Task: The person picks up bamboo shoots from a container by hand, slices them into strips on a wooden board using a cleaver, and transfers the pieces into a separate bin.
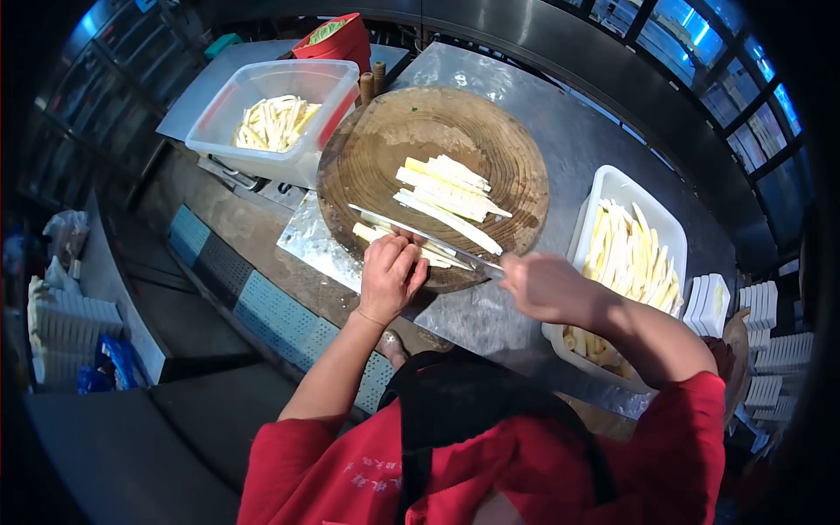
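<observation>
My right hand [535, 285] is wrapped round the handle of a knife [420, 234], whose long blade points left across the near part of a round wooden chopping block [367, 175]. My left hand [390, 273] has its fingers curled down on pale vegetable stalks [442, 255] at the block's near edge, right beside the blade. Its fingertips are partly hidden by the blade. Beyond the knife lies a pile of long, yellow-white cut stalks [451, 194] on the middle of the block.
A clear plastic tub [206, 131] with pale strips stands at the back left, a red container [346, 44] behind it. Right of the block is a white tub [678, 232] full of long stalks. The metal table [560, 114] carries the block. White trays [774, 350] are stacked at right.
</observation>
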Motion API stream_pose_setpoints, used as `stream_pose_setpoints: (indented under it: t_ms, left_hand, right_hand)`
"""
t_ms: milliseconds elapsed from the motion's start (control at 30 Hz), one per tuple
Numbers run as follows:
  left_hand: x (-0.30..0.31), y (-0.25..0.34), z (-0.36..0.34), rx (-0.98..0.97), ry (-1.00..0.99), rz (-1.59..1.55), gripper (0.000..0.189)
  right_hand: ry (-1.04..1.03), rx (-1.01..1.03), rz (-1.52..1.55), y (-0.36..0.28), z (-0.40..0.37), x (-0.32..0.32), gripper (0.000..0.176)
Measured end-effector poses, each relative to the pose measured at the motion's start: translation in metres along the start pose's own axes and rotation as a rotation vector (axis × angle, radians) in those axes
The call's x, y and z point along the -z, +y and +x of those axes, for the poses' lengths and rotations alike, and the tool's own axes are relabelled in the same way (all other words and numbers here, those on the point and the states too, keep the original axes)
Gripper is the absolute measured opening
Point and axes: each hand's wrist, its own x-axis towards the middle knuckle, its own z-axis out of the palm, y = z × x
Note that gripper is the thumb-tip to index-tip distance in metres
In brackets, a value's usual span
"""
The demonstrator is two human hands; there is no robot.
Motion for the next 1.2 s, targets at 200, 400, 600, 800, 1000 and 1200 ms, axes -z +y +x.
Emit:
stream_pose_setpoints:
  t_ms: [200, 400, 600, 800, 1000, 1200]
  left_hand:
    - [0.016, -0.002, 0.003, -0.020, -0.113, -0.083, 0.028]
    - [0.044, -0.020, 0.011, 0.017, -0.157, 0.158, 0.039]
    - [0.052, -0.032, 0.016, -0.032, -0.349, 0.144, 0.023]
    - [0.016, -0.015, 0.023, -0.066, -0.211, 0.145, 0.028]
    - [0.009, -0.013, 0.015, -0.064, -0.099, -0.021, 0.027]
    - [0.002, -0.016, 0.008, -0.073, 0.007, -0.083, 0.028]
  right_hand:
    - [0.001, -0.353, -0.046, 0.012, -0.048, 0.014, 0.021]
    - [0.103, -0.170, 0.013, 0.012, -0.051, 0.000, 0.026]
    - [0.076, -0.097, 0.105, 0.022, -0.044, -0.005, 0.026]
    - [0.222, -0.234, 0.086, 0.025, -0.037, -0.004, 0.024]
    - [0.125, -0.134, 0.126, 0.016, -0.044, -0.002, 0.024]
    - [0.080, -0.132, 0.054, 0.013, -0.046, -0.001, 0.025]
